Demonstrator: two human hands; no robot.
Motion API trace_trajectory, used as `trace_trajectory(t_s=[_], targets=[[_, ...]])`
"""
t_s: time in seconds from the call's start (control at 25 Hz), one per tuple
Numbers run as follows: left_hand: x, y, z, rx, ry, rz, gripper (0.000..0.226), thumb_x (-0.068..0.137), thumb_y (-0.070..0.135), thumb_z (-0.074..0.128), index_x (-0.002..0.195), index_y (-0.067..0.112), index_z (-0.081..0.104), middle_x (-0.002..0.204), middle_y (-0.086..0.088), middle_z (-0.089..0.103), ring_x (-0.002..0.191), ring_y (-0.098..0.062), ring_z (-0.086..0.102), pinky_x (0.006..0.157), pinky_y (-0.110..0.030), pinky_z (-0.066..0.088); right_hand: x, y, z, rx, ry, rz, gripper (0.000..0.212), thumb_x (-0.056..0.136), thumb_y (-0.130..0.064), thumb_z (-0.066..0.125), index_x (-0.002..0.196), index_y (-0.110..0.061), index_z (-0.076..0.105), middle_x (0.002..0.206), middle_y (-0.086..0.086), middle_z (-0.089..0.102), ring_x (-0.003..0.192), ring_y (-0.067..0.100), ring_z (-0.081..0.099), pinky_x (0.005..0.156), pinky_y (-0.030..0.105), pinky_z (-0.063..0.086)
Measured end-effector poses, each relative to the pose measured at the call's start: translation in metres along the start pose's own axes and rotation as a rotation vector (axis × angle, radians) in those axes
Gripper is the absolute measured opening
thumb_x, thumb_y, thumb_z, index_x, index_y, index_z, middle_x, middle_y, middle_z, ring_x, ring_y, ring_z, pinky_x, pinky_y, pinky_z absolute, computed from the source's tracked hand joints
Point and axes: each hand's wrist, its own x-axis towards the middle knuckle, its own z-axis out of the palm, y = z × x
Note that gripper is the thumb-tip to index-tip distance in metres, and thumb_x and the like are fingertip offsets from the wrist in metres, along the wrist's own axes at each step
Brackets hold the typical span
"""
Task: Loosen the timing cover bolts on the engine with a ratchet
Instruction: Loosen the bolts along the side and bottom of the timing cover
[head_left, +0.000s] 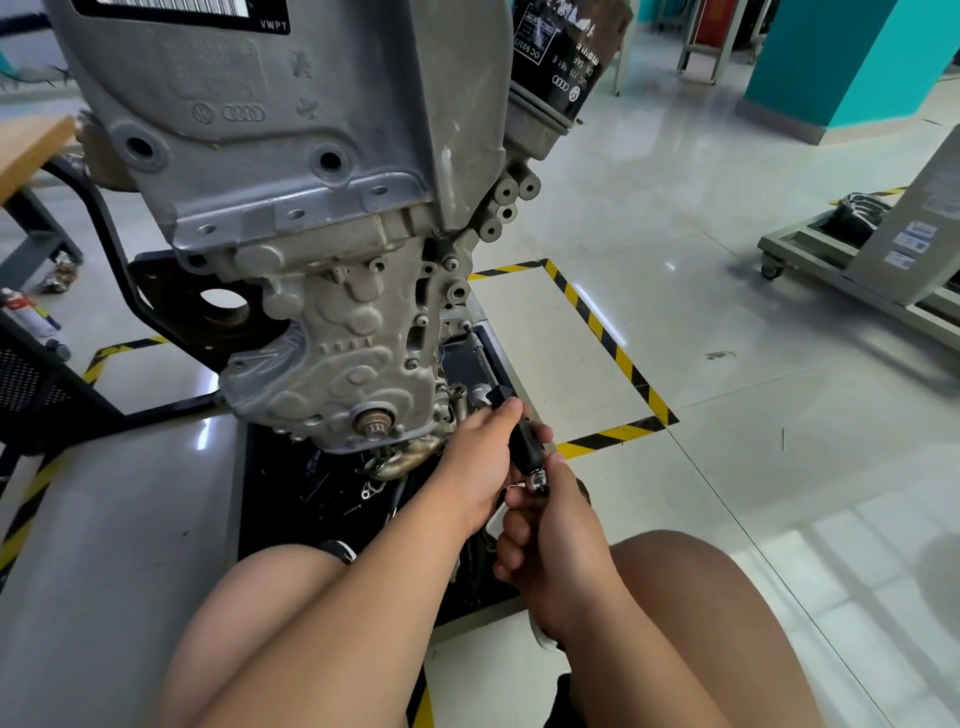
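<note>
Glossy pale floor tiles (727, 364) striped with yellow-black tape surround the rough cast-aluminium engine (311, 156). The left grip (483, 457) curls round the ratchet (524, 441) by its rounded black handle. The right grip (550, 525) pinches its chrome end. Its slim steel shaft meets a bolt (466, 327) at the right edge of the timing cover (337, 358).

I see a pale, glossy tiled floor (727, 364) marked with yellow-and-black striped tape (597, 322) that boxes off a rectangle at the middle. A black tray (270, 493) lies on it near the centre, holding small loose metal parts (371, 488). At the far right stands a grey wheeled cart (831, 260), and a black metal frame (171, 405) rests at the left.
</note>
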Motion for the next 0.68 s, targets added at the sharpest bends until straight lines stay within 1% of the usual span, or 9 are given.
trace_trajectory(t_s=[0.08, 0.12, 0.2, 0.24, 0.32, 0.4, 0.48, 0.6, 0.68], targets=[[0.001, -0.001, 0.000, 0.023, 0.015, 0.017, 0.022, 0.101, 0.030, 0.045, 0.091, 0.013, 0.056, 0.069, -0.001, 0.069, 0.053, -0.016, 0.061, 0.044, -0.021, 0.044, 0.002, 0.004, -0.003, -0.347, 0.133, -0.240, 0.061, 0.091, -0.064, 0.034, 0.063, -0.015, 0.059, 0.052, 0.001, 0.051, 0.048, 0.021, 0.049, 0.051, 0.030, 0.041], [0.001, -0.001, -0.001, 0.032, 0.022, 0.029, 0.022, 0.101, 0.029, 0.045, 0.090, 0.013, 0.057, 0.069, -0.001, 0.069, 0.054, -0.016, 0.062, 0.048, -0.022, 0.047, 0.001, 0.004, -0.004, -0.507, 0.180, -0.377, 0.056, 0.088, -0.064, 0.033, 0.071, -0.017, 0.059, 0.057, -0.002, 0.057, 0.054, 0.019, 0.053, 0.055, 0.031, 0.041], [0.002, -0.001, -0.002, 0.029, 0.027, 0.048, 0.021, 0.101, 0.028, 0.046, 0.090, 0.012, 0.056, 0.068, -0.002, 0.069, 0.056, -0.017, 0.062, 0.054, -0.024, 0.050, 0.000, 0.004, -0.007, -0.777, 0.234, -0.592, 0.043, 0.083, -0.064, 0.035, 0.085, -0.027, 0.056, 0.067, -0.009, 0.061, 0.066, 0.014, 0.058, 0.054, 0.028, 0.039], [0.002, -0.001, -0.002, 0.025, 0.025, 0.054, 0.021, 0.100, 0.028, 0.047, 0.091, 0.012, 0.056, 0.068, -0.002, 0.069, 0.058, -0.017, 0.062, 0.056, -0.026, 0.052, 0.000, 0.003, -0.009, -0.891, 0.253, -0.650, 0.034, 0.083, -0.063, 0.037, 0.088, -0.033, 0.052, 0.068, -0.011, 0.061, 0.069, 0.012, 0.059, 0.053, 0.026, 0.038], [0.003, -0.001, -0.004, 0.021, 0.024, 0.059, 0.020, 0.100, 0.027, 0.048, 0.091, 0.011, 0.056, 0.067, -0.001, 0.069, 0.058, -0.016, 0.062, 0.059, -0.029, 0.053, 0.001, 0.002, -0.012, -1.023, 0.283, -0.696, 0.021, 0.086, -0.060, 0.044, 0.084, -0.039, 0.043, 0.066, -0.013, 0.058, 0.067, 0.008, 0.057, 0.051, 0.026, 0.037], [0.003, -0.002, -0.004, 0.019, 0.034, 0.048, 0.018, 0.099, 0.026, 0.050, 0.093, 0.010, 0.056, 0.067, -0.002, 0.069, 0.057, -0.016, 0.062, 0.057, -0.028, 0.053, 0.004, 0.003, -0.012, -0.988, 0.270, -0.681, 0.019, 0.087, -0.056, 0.049, 0.084, -0.037, 0.046, 0.068, -0.013, 0.059, 0.068, 0.007, 0.057, 0.053, 0.026, 0.037], [0.004, -0.002, -0.004, 0.033, 0.041, 0.036, 0.017, 0.099, 0.027, 0.050, 0.094, 0.012, 0.056, 0.070, -0.002, 0.070, 0.056, -0.017, 0.062, 0.055, -0.026, 0.052, 0.006, 0.006, -0.010, -0.806, 0.207, -0.615, 0.024, 0.089, -0.054, 0.047, 0.084, -0.031, 0.054, 0.068, -0.012, 0.060, 0.067, 0.009, 0.057, 0.056, 0.027, 0.038], [0.005, -0.003, -0.005, 0.037, 0.021, 0.021, 0.021, 0.100, 0.033, 0.047, 0.098, 0.015, 0.056, 0.076, -0.002, 0.072, 0.058, -0.018, 0.063, 0.059, -0.028, 0.045, 0.006, 0.010, -0.002, -0.533, 0.151, -0.416, 0.054, 0.091, -0.058, 0.034, 0.065, -0.015, 0.055, 0.051, -0.004, 0.053, 0.050, 0.016, 0.050, 0.055, 0.032, 0.039], [0.006, -0.003, -0.003, -0.008, 0.004, 0.012, 0.023, 0.100, 0.035, 0.044, 0.097, 0.015, 0.056, 0.077, -0.004, 0.072, 0.058, -0.018, 0.063, 0.056, -0.026, 0.046, 0.006, 0.007, 0.001, -0.314, 0.141, -0.239, 0.065, 0.093, -0.060, 0.031, 0.057, -0.014, 0.059, 0.045, 0.003, 0.047, 0.043, 0.022, 0.047, 0.049, 0.031, 0.041]])
